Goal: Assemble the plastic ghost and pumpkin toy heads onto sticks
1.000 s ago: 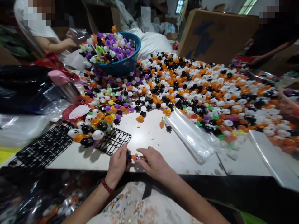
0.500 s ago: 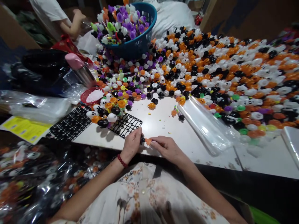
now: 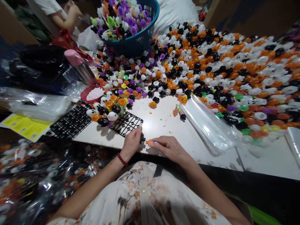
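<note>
My left hand (image 3: 132, 141) is closed round a small black piece (image 3: 142, 138) at the table's front edge. Facing it, my right hand (image 3: 169, 148) pinches a small orange piece (image 3: 149, 142), whose tip points at the black one with a slight gap between them. Just beyond my left hand lies a black plastic grid (image 3: 131, 123). A cluster of white, orange and black figures (image 3: 112, 116) stands on the grid's left part.
A blue basket (image 3: 146, 37) of figures stands behind; a large heap (image 3: 222, 65) spreads right. Clear plastic bags (image 3: 208, 128) lie right of my hands. At left are a red basket (image 3: 86, 97), a pink-capped flask (image 3: 82, 68) and another black grid (image 3: 70, 123). A person's arm (image 3: 67, 22) shows behind.
The orange and black pieces, which were touching or nearly so, now show a small gap. The co-worker's hand at the back has shifted left. The camera view has moved slightly.
</note>
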`<state>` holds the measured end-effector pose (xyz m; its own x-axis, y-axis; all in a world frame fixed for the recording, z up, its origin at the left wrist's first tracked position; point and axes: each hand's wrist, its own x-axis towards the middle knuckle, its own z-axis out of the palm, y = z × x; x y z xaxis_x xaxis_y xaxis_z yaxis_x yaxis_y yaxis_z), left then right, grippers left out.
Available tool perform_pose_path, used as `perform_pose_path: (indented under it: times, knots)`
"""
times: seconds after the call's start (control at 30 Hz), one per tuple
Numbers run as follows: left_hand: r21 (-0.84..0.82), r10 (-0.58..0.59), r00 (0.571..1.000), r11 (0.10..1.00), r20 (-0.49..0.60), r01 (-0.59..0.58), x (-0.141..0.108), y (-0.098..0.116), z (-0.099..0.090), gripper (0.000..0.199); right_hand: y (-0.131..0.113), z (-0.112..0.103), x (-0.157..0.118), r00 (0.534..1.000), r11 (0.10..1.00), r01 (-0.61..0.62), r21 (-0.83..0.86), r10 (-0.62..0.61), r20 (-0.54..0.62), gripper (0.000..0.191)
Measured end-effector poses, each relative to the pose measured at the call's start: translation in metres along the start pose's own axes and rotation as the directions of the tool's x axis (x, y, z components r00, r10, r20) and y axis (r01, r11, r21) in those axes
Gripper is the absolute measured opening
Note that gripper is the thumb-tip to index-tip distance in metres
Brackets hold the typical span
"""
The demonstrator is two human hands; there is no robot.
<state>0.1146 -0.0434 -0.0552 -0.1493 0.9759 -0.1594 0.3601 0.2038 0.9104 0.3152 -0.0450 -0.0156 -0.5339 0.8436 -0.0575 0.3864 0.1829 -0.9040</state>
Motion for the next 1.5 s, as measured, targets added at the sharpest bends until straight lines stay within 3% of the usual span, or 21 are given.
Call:
perform_pose_path:
  times: [0.3, 0.5, 0.77, 0.93, 1.03, 1.13, 1.27, 1.37, 1.5]
  knots:
    - [-0.075, -0.002, 0.994, 0.997, 0.113, 0.011, -0.002, 0.000, 0.000, 0.055, 0.001, 0.000, -0.002, 1.000, 0.999, -0.023, -0.039, 0.024, 0.015, 0.034]
    - [-0.038, 0.025, 0.992, 0.999, 0.121, -0.021, -0.004, 0.001, 0.002, 0.055, 0.001, 0.002, -0.002, 1.000, 0.998, 0.001, -0.063, -0.003, -0.024, 0.034]
    - [-0.014, 0.010, 1.000, 1.000, 0.008, -0.010, -0.009, 0.004, 0.010, 0.054, 0.002, 0.022, -0.006, 0.973, 0.933, 0.054, -0.357, -0.129, -0.189, 0.027]
    - [0.021, 0.034, 0.997, 0.999, -0.075, -0.033, -0.017, 0.011, 0.016, 0.050, 0.007, 0.042, -0.008, 0.949, 0.894, 0.038, -0.446, -0.173, -0.265, 0.027]
    - [0.007, 0.012, 0.995, 1.000, -0.099, -0.012, -0.018, 0.014, 0.022, 0.052, 0.009, 0.050, -0.006, 0.939, 0.917, 0.055, -0.396, -0.183, -0.292, 0.027]
    - [-0.033, -0.024, 0.997, 0.999, -0.078, 0.022, -0.012, 0.016, 0.022, 0.055, 0.010, 0.046, -0.002, 0.945, 0.976, 0.058, -0.209, -0.122, -0.304, 0.024]
    - [0.001, 0.000, 1.000, 1.000, -0.031, 0.000, 0.000, 0.017, 0.014, 0.056, 0.008, 0.025, 0.003, 0.991, 0.997, 0.057, 0.050, -0.050, -0.124, 0.025]
    - [0.033, 0.033, 0.999, 0.999, -0.029, -0.032, 0.004, 0.016, 0.010, 0.055, 0.005, 0.014, 0.003, 0.999, 0.997, 0.035, 0.068, -0.033, -0.029, 0.024]
    - [0.038, 0.038, 0.998, 0.999, -0.052, -0.036, 0.004, 0.015, 0.009, 0.054, 0.002, 0.015, 0.001, 0.999, 0.999, -0.046, 0.010, 0.046, -0.011, 0.020]
